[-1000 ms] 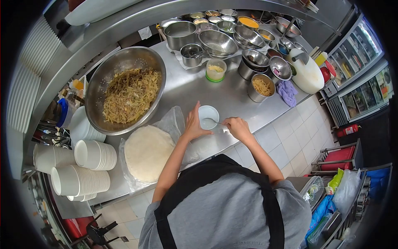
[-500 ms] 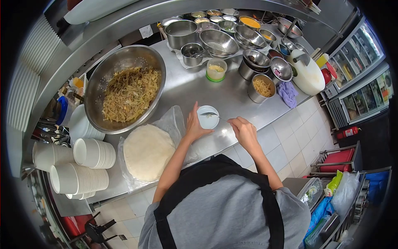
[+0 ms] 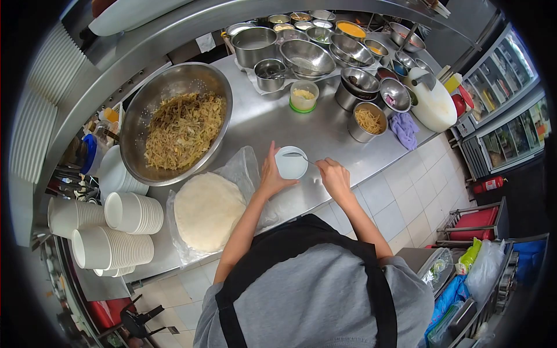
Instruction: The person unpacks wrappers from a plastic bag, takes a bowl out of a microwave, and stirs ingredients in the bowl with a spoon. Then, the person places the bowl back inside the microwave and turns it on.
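My left hand (image 3: 272, 174) curves around the left side of a small white bowl (image 3: 292, 169), thumb and fingers against its rim. My right hand (image 3: 335, 178) pinches the handle of a metal spoon (image 3: 297, 155), whose head is over the bowl. What the bowl contains is hard to make out; it looks pale. Left of my left forearm lies a round, flat, cream-coloured stack like dough wrappers (image 3: 209, 211) on a clear plastic sheet (image 3: 248, 162). Beyond it stands a large metal colander (image 3: 132, 124) with a shredded brownish-yellow filling (image 3: 183, 130).
Several stacks of white paper bowls (image 3: 116, 248) stand at the left end of the steel counter (image 3: 255, 124). A green-based tub (image 3: 303, 97), a pot of yellow strips (image 3: 368, 123), a purple cloth (image 3: 404, 130) and metal bowls (image 3: 306, 58) are farther back. An overhead shelf crosses the top.
The spoon has shifted slightly up in the bowl, and its head has turned. My right hand has moved up a little with it. My left hand stays around the bowl.
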